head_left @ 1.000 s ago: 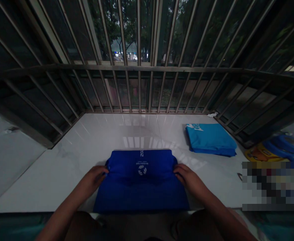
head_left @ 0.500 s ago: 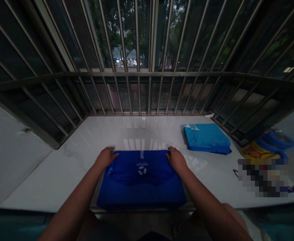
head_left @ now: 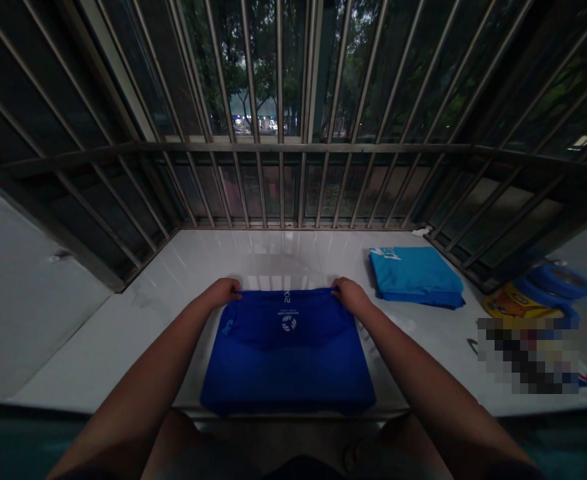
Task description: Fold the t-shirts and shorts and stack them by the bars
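The left hand (head_left: 222,291) and right hand (head_left: 349,295) seem to pinch the far edge of a folded blue shirt (head_left: 287,353) lying flat on the white counter (head_left: 123,347), though dim light obscures their grip; the cloth looks light and limp; both far corners offer the best hold.

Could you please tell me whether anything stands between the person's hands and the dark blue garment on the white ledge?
Nothing visible does. The left hand and right hand are directly on the far edge of the dark blue garment, holding it with no object between them.
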A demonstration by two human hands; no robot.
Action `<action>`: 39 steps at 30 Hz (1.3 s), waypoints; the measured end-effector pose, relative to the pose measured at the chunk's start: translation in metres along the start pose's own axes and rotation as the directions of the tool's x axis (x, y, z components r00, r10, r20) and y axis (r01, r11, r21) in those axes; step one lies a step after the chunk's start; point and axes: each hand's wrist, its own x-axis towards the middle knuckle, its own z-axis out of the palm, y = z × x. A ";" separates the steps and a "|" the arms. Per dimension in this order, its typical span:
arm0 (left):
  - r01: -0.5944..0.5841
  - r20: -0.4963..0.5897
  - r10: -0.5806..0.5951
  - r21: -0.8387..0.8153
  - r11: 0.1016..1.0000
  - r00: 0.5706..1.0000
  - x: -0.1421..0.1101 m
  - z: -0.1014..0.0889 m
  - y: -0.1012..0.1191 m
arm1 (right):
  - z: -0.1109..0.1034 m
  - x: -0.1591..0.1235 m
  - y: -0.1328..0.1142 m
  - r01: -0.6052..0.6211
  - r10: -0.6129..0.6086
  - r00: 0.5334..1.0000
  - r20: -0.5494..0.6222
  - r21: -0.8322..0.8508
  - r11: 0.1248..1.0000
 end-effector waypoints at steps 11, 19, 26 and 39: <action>-0.168 -0.440 0.170 0.044 0.985 0.882 -0.039 -0.050 0.047 | -0.070 -0.016 0.005 0.136 -0.089 0.909 -0.406 0.087 0.987; -0.341 -0.409 0.360 0.123 0.932 0.839 -0.241 0.063 0.020 | 0.034 -0.215 0.045 0.282 -0.232 0.887 -0.400 0.069 0.957; -0.288 -0.168 0.358 0.338 0.896 0.918 -0.312 0.139 -0.005 | 0.095 -0.294 0.062 0.282 -0.278 0.901 -0.333 -0.037 0.959; -0.338 -0.303 0.432 0.315 0.887 0.850 -0.203 0.102 -0.003 | 0.039 -0.190 0.029 0.048 -0.052 0.990 -0.132 -0.030 0.998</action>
